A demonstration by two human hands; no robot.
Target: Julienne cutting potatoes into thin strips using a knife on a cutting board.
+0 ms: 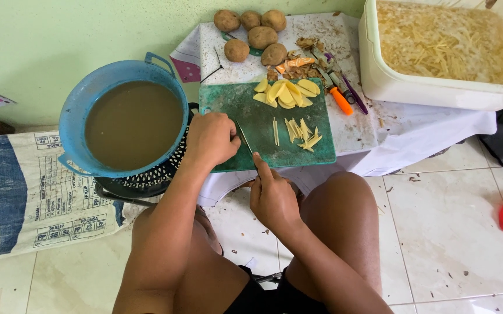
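A green cutting board (245, 107) lies on a low white table. My left hand (211, 139) rests curled on the board's near left part, over something I cannot see. My right hand (272, 195) grips a knife (244, 136), forefinger along its back, the thin blade pointing away beside my left hand. Yellow potato slices (286, 93) are piled at the board's far edge. Thin potato sticks (301, 132) lie at its middle right.
A blue basin (71, 110) of murky brown water stands to the left. Several whole potatoes (251, 35) and peels lie behind the board, with an orange-handled peeler (340, 99) and a purple tool. A white tub (379, 81) of cut potato sticks is at the right. A printed sack (25, 192) lies on the floor.
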